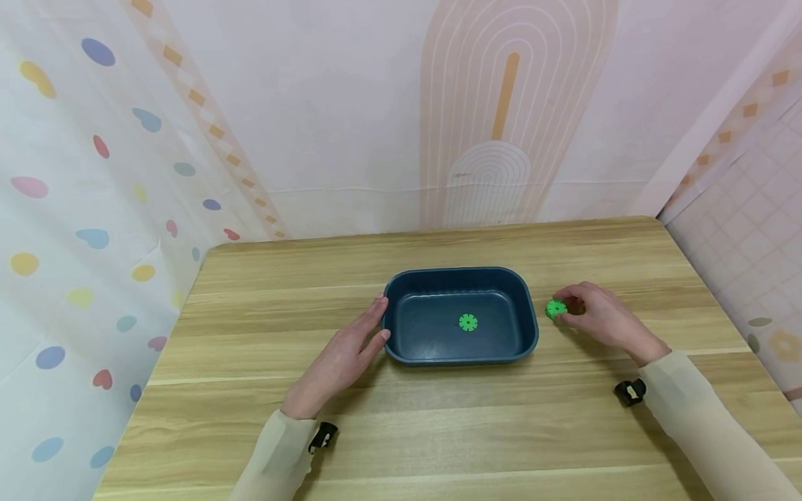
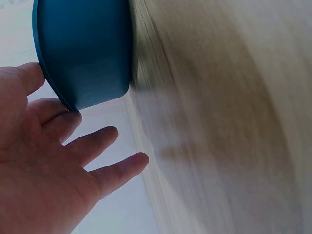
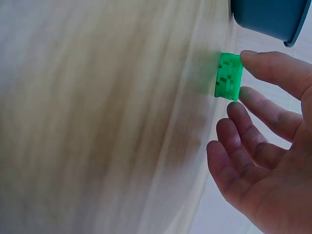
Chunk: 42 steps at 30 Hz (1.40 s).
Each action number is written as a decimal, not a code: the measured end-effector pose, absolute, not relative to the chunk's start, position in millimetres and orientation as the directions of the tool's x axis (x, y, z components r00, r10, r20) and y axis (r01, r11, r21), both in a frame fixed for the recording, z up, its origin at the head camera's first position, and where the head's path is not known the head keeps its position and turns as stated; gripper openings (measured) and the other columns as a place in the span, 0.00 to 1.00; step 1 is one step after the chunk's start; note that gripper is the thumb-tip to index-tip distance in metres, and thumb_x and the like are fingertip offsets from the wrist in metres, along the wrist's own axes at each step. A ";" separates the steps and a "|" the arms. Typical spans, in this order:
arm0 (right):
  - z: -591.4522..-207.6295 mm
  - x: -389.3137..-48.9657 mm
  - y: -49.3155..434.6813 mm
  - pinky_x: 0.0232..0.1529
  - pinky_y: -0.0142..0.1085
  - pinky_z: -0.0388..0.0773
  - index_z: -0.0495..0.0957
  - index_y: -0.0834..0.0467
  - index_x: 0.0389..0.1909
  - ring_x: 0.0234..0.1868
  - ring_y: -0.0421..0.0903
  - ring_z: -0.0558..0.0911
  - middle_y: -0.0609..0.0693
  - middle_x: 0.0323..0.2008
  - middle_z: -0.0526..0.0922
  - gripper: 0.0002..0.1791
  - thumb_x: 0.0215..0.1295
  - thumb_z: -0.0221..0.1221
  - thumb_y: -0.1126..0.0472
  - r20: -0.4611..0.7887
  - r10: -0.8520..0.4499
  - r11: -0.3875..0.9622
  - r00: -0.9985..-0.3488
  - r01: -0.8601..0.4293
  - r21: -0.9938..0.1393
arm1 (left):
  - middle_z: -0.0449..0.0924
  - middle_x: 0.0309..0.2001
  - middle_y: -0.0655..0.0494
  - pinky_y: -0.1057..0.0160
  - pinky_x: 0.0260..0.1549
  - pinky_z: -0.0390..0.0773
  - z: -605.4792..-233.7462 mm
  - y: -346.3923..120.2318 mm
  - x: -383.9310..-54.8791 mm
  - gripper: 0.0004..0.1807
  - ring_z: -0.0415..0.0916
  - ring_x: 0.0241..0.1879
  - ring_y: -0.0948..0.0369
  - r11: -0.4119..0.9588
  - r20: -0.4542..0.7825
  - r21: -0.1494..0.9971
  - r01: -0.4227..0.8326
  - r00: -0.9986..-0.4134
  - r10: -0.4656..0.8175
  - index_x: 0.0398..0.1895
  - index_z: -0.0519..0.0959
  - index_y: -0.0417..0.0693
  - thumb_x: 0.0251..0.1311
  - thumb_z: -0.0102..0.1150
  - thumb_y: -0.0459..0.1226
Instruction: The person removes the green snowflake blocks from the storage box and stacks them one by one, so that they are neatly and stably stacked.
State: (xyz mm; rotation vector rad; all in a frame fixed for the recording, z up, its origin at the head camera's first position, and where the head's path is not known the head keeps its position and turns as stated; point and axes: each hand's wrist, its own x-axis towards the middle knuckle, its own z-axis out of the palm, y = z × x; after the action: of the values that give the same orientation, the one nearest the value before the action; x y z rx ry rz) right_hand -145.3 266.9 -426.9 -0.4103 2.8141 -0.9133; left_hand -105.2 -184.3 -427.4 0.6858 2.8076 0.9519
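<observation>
A dark blue rectangular tray (image 1: 457, 362) lies on the table, with one flat green notched building disc (image 1: 468, 322) inside it. My left hand (image 1: 341, 358) is at the tray's left end, its thumb and fingertips touching the rim; the other fingers reach out loosely, as the left wrist view shows. To the right of the tray, my right hand (image 1: 598, 316) pinches a short stack of green notched discs (image 3: 229, 76) between thumb and index finger, low over the wood. The remaining fingers of that hand are loosely bent beside the stack.
The wood-grain table (image 1: 438, 431) ends at a patterned cloth backdrop (image 1: 338, 139) behind and at both sides. In the right wrist view, the tray's end (image 3: 273, 17) stands just beyond the stack. Each wrist carries a small black strap (image 1: 630, 392).
</observation>
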 end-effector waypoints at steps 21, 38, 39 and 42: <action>-407.7 -129.0 255.4 0.57 0.64 0.75 0.82 0.66 0.57 0.58 0.68 0.80 0.65 0.55 0.84 0.17 0.78 0.59 0.58 0.139 -0.212 0.691 -0.967 -0.249 -0.679 | 0.49 0.82 0.50 0.46 0.75 0.57 -425.6 -184.2 -105.7 0.33 0.50 0.80 0.53 0.707 0.035 0.601 0.371 -0.897 0.441 0.83 0.53 0.45 0.83 0.45 0.47; -398.6 -121.6 221.1 0.49 0.20 0.72 0.87 0.57 0.54 0.49 0.29 0.80 0.52 0.50 0.89 0.11 0.75 0.63 0.61 0.350 -0.172 0.579 -0.921 -0.382 -0.720 | 0.50 0.82 0.49 0.46 0.75 0.58 -426.2 -184.4 -104.6 0.33 0.51 0.79 0.53 0.707 0.040 0.602 0.370 -0.899 0.436 0.83 0.53 0.45 0.82 0.46 0.46; -397.6 -121.1 218.4 0.49 0.21 0.73 0.87 0.57 0.53 0.50 0.32 0.81 0.52 0.50 0.89 0.11 0.75 0.63 0.61 0.352 -0.173 0.575 -0.920 -0.384 -0.723 | 0.50 0.82 0.49 0.46 0.75 0.58 -426.2 -184.3 -104.6 0.33 0.51 0.79 0.53 0.708 0.040 0.601 0.371 -0.899 0.437 0.83 0.53 0.45 0.82 0.46 0.46; -395.6 -119.3 211.2 0.50 0.23 0.75 0.87 0.56 0.54 0.51 0.44 0.83 0.50 0.51 0.88 0.11 0.74 0.63 0.61 0.348 -0.187 0.561 -0.919 -0.391 -0.730 | 0.50 0.82 0.48 0.46 0.75 0.58 -426.1 -183.9 -104.5 0.33 0.51 0.79 0.53 0.711 0.040 0.596 0.372 -0.899 0.437 0.83 0.53 0.45 0.82 0.46 0.45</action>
State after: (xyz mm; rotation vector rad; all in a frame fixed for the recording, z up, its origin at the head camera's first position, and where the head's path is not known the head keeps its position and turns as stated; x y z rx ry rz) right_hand -119.3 211.2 -395.6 -0.5598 2.9752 -1.4906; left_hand -104.5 -183.9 -426.1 0.6661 2.8092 0.9441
